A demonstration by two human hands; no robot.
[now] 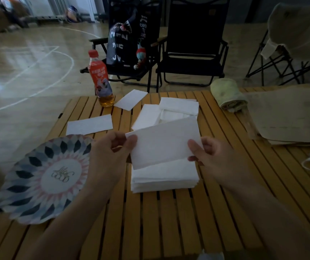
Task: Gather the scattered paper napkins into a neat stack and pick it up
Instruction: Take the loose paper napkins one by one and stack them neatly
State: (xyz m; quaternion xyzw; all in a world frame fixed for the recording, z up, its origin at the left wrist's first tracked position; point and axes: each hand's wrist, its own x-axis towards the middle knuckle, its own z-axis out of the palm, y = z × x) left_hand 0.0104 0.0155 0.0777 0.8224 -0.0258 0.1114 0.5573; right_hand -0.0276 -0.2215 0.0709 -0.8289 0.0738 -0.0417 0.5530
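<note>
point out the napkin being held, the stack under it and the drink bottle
held napkin (164, 141), head view, middle of the sheet
napkin stack (164, 177), head view, top layer near the front
drink bottle (98, 76), head view, red label

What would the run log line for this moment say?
step: stacking | both hands: left hand, right hand hold one napkin above stack | loose napkins remain | stack on table
</note>
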